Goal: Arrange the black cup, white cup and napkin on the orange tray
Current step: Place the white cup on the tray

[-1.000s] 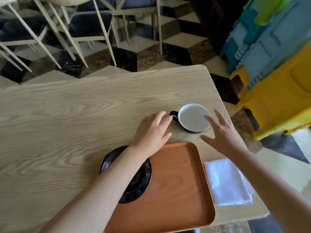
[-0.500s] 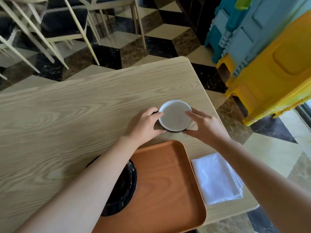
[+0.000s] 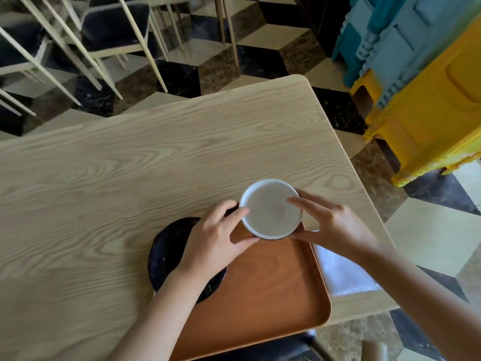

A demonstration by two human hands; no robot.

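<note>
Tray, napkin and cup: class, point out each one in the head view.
Tray (image 3: 265, 287), head view, bare middle of its floor.
Napkin (image 3: 343, 277), head view, middle of the white fold.
Cup (image 3: 270, 208), head view, pale inside.

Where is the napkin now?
In the head view the napkin lies on the table, right of the tray, partly under the right forearm.

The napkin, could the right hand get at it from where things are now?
Probably yes, once freed. The napkin lies uncovered on the table beside the orange tray, directly under the right forearm. But the right hand and left hand both grip the cup.
</note>
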